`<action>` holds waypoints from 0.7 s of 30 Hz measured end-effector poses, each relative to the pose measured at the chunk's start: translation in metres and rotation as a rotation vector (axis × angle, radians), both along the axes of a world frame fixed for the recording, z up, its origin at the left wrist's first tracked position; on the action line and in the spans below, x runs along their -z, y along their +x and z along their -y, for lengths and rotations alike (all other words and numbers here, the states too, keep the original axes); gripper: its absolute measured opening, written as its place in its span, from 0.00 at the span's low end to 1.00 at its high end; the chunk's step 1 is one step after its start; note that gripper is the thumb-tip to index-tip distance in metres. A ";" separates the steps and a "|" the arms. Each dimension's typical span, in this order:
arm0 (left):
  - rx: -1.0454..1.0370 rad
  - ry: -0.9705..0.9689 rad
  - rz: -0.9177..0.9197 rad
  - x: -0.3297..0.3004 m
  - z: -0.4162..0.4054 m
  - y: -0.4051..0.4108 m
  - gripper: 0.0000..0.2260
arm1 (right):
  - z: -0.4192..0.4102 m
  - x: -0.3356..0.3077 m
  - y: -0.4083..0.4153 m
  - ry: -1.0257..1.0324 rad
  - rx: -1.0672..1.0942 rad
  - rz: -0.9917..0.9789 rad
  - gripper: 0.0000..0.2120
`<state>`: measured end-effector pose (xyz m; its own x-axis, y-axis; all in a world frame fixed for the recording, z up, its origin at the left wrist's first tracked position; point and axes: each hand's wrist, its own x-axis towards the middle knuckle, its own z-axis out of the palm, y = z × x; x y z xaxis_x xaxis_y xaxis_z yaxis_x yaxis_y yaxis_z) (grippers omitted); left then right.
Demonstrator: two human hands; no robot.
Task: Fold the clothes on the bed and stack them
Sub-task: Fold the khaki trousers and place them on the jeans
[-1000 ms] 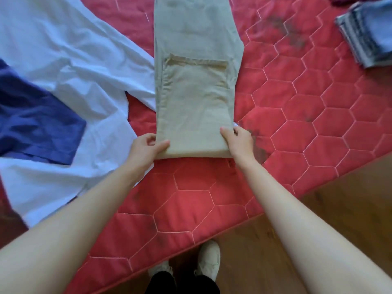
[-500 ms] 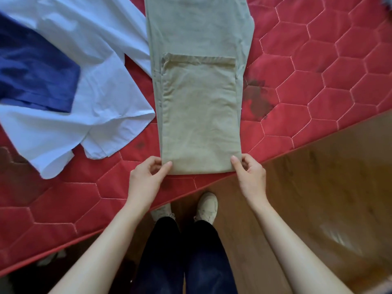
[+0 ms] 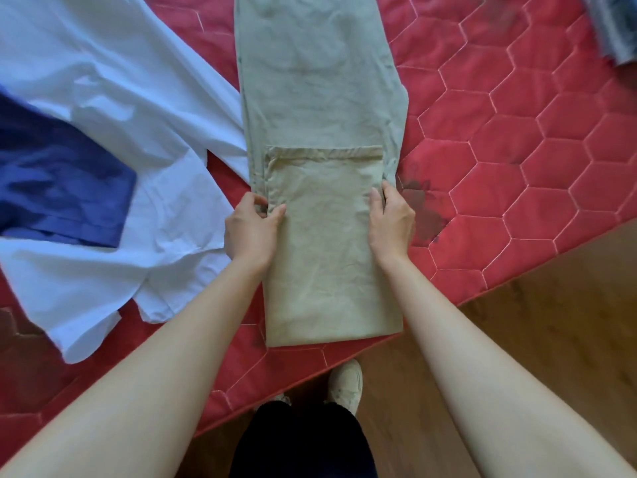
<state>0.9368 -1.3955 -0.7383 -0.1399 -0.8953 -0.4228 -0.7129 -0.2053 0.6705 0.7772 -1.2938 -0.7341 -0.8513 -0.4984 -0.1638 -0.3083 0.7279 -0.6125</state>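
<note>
The red quilted bed [image 3: 517, 139] fills most of the view, its near edge running diagonally up to the right, with bare wooden floor [image 3: 551, 322] beyond it. Right of the trousers the quilt lies open; to the left a white shirt [image 3: 113, 139] spreads wide, its edge touching them, and a navy garment [image 3: 62, 188] lies on top of it. A folded stack [image 3: 617, 32] shows blurred at the top right corner. The khaki trousers [image 3: 320, 98] run lengthwise down the middle, their lower part folded up, the fold at the bed's near edge. The left hand [image 3: 250, 229] and right hand [image 3: 393, 224] pinch the side edges of the doubled cloth. Half a second ago both hands gripped the fold's near corners; now they sit midway up the folded panel.
</note>
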 end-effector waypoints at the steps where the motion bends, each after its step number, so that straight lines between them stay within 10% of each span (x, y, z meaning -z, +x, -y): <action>1: -0.002 0.006 -0.004 0.001 0.002 -0.001 0.09 | 0.003 0.000 -0.003 0.002 -0.002 -0.011 0.09; 12: -0.037 -0.019 -0.035 -0.002 0.011 0.000 0.07 | 0.027 0.000 -0.020 0.010 -0.046 0.007 0.09; 16: 0.156 -0.405 0.203 -0.003 0.009 -0.013 0.13 | 0.031 0.004 -0.017 0.079 -0.043 -0.218 0.17; 21: 0.687 -0.648 0.285 0.016 0.010 -0.042 0.22 | 0.051 0.023 0.008 0.077 -0.589 -0.373 0.22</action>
